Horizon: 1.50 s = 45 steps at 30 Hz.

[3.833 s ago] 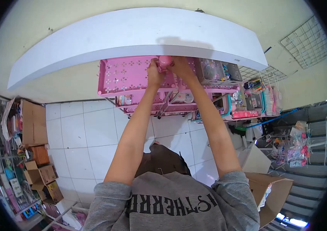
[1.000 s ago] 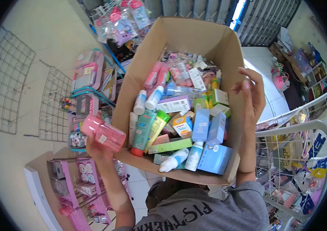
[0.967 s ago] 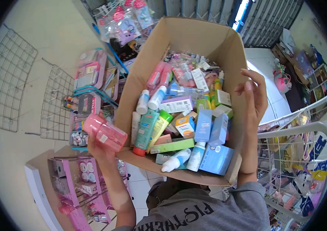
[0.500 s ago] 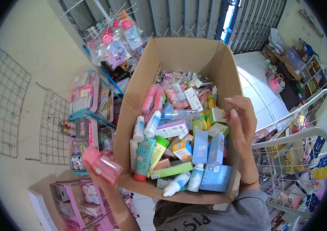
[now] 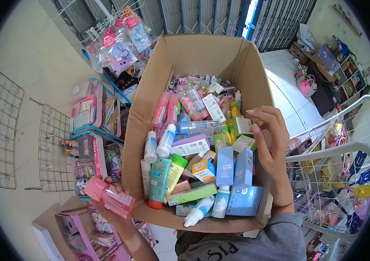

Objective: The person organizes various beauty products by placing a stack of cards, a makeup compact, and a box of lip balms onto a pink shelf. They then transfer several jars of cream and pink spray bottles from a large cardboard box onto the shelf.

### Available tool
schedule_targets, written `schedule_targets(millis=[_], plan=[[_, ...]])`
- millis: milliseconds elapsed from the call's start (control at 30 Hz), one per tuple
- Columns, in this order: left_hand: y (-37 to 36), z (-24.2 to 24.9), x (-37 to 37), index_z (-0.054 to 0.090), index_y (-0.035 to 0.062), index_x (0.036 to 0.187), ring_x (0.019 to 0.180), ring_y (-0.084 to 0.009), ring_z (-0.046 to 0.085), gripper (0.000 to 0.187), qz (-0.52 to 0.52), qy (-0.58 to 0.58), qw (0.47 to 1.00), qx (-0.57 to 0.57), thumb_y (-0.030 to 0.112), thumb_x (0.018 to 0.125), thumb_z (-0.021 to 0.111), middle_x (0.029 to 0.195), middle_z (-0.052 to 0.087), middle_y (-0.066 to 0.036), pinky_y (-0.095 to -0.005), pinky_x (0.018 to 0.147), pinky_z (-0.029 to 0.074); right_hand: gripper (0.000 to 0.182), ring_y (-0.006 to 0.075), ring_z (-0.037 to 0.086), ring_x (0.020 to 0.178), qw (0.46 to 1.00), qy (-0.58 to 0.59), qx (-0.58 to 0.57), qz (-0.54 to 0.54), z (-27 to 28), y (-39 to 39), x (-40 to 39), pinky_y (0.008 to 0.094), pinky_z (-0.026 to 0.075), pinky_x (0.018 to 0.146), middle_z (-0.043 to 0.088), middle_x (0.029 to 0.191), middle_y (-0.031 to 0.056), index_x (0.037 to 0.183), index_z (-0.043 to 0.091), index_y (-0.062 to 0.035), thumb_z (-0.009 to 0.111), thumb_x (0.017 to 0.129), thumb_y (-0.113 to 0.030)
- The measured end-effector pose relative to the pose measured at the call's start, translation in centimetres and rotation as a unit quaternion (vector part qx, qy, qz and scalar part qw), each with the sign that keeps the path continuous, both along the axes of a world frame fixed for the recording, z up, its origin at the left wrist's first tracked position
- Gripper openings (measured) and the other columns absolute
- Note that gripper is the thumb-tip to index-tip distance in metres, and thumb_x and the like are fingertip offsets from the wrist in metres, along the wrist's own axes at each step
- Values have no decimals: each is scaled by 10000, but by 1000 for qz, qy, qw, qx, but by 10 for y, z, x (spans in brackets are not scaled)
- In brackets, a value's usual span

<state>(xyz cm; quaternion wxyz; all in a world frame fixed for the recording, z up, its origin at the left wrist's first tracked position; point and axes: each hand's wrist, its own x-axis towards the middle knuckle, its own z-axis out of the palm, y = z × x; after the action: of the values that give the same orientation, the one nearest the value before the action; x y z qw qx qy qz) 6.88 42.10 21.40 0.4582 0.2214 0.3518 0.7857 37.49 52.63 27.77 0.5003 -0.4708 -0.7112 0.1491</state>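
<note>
The left hand [image 5: 114, 208] is closed around a translucent pink plastic bottle with a pink cap [image 5: 108, 196], held just outside the left wall of the open brown cardboard box [image 5: 202, 52], above the pink display rack [image 5: 85, 226]. The right hand [image 5: 271, 143] is open, fingers curled and holding nothing, over the small green-and-white cartons [image 5: 240, 127] inside the box. Step in hand, by judgement: selection of stock — the next move calls for a pinch grip on one carton.
</note>
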Motion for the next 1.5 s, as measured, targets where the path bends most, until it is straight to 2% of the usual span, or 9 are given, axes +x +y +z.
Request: schedule_targets(millis=[367, 533, 600, 833, 900, 1000, 1133, 1200, 1500], plan=[[3, -5, 1, 367, 48, 1130, 715, -183, 549, 604, 10, -2, 1000, -28, 515, 754, 441, 817, 529, -99, -330, 542, 490, 367, 355, 502, 826, 934, -256, -87, 234, -48, 71, -61, 392, 417, 696, 477, 942, 213, 1038, 393, 22, 510, 720, -121], [3, -4, 2, 400, 28, 1043, 702, -191, 559, 468, 28, 28, 998, -41, 370, 755, 538, 821, 513, -75, -307, 590, 488, 383, 262, 559, 596, 927, -337, -96, 138, -141, 168, -126, 360, 442, 560, 555, 640, 149, 908, 472, 51, 620, 633, -171], [5, -2, 5, 401, 28, 1037, 703, -193, 561, 443, 56, 38, 997, -42, 340, 758, 543, 825, 512, -74, -307, 592, 488, 329, 188, 545, 538, 873, -124, -397, 255, -156, 181, -135, 314, 440, 499, 563, 622, 92, 824, 537, 32, 646, 610, -193], [-6, -11, 2, 454, 42, 948, 691, -199, 562, 418, 84, -34, 995, -43, 417, 767, 477, 796, 534, -100, -313, 566, 484, 202, 150, 525, 652, 755, 27, -611, 237, -151, 194, -128, 340, 452, 546, 563, 754, 31, 819, 580, -82, 590, 658, -203], [-27, -8, -2, 464, 33, 929, 676, -210, 554, 406, 107, -123, 987, 8, 402, 759, 476, 782, 540, -111, -338, 546, 477, 168, 160, 525, 682, 689, 109, -603, 387, -153, 206, -116, 322, 447, 595, 545, 747, 8, 859, 533, -79, 531, 735, -194], [-72, 3, -13, 462, 22, 929, 659, -215, 542, 415, 94, -200, 975, -7, 393, 743, 482, 780, 539, -116, -350, 535, 469, 273, 168, 523, 672, 724, 144, -612, 282, -97, 189, -98, 288, 448, 577, 500, 782, 43, 966, 463, -83, 519, 701, -119], [-140, -23, -41, 457, 9, 947, 685, -216, 553, 446, 81, -322, 939, 91, 391, 722, 507, 765, 539, -115, -349, 580, 475, 335, 157, 502, 621, 715, 233, -530, 391, 2, 98, -131, 273, 439, 536, 462, 729, 61, 1015, 413, -62, 504, 696, -113], [-168, -31, -51, 460, 11, 948, 685, -215, 552, 442, 113, -360, 918, 122, 388, 721, 506, 759, 540, -114, -353, 574, 474, 379, 140, 473, 549, 554, 283, -559, 548, 24, 64, -157, 254, 420, 470, 439, 698, 72, 1043, 385, -34, 504, 699, -137], [-296, -35, -78, 433, 94, 1062, 686, -211, 537, 481, 191, -293, 925, 150, 474, 768, 436, 819, 519, -90, -374, 593, 445, 358, 110, 389, 370, 281, 65, -622, 728, 40, -174, -311, 220, 322, 299, 432, 736, 109, 1053, 373, -33, 442, 808, -286]])
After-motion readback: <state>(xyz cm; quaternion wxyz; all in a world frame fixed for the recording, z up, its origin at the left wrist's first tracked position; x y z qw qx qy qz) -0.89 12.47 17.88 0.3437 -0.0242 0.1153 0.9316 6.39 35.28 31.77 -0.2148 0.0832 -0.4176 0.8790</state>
